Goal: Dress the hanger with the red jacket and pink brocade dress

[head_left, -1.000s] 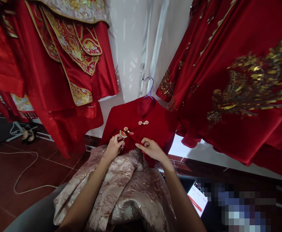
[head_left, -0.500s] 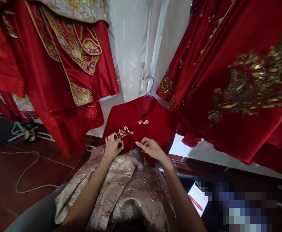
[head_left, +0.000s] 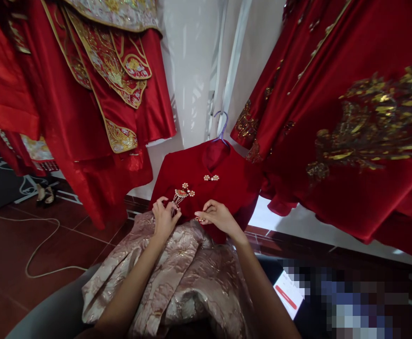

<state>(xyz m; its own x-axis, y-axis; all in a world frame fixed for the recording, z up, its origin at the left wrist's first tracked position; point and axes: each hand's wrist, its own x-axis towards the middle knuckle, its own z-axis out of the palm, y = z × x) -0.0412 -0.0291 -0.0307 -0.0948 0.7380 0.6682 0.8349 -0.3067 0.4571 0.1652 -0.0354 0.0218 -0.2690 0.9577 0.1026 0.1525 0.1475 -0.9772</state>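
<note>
A dark red jacket [head_left: 185,165] with a stand collar hangs on a purple hanger [head_left: 222,125]. Pearl flower fasteners [head_left: 211,178] sit below its collar, and a fan-shaped brooch [head_left: 181,193] with beaded tassels is on its front. My left hand [head_left: 164,219] is closed, thumb and fingers curled together at the tassel ends. Pinched between the thumb and fingers of my right hand [head_left: 220,219] is a small beaded button [head_left: 201,219] low on the jacket front. Beneath both forearms lies a pink brocade skirt [head_left: 177,263] with a shiny floral pattern.
Red embroidered garments [head_left: 121,84] hang at left, and a red gown [head_left: 361,188] with gold sequins hangs at right. A phone [head_left: 288,294] with a lit screen is at lower right. On the tiled floor are heeled shoes [head_left: 45,194] and a white cable [head_left: 55,235].
My right hand has shifted slightly left and down, and its fingertips now pinch the beaded button. The flower fastener above the brooch has turned. My left hand stays at the tassels.
</note>
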